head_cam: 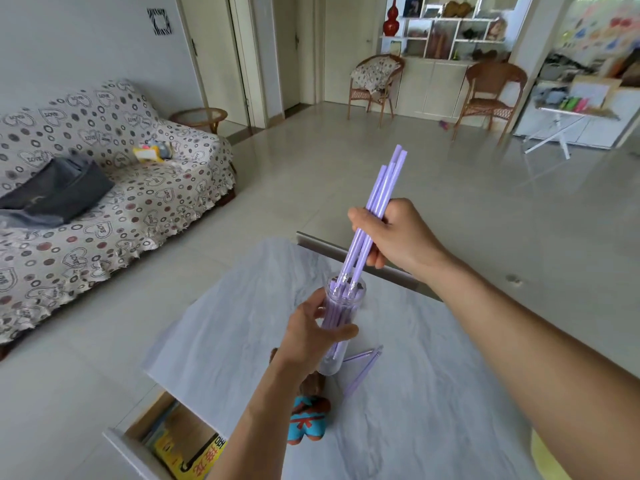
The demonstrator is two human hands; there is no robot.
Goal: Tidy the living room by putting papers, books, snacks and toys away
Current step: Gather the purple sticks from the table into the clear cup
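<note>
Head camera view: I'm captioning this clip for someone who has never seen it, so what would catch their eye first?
The bundle of purple pencils in the right hand, at the centre, ends dipping into a clear tube that the left hand holds above the marble table. Next, the heart-patterned sofa on the left, with a dark bag lying on it.
</note>
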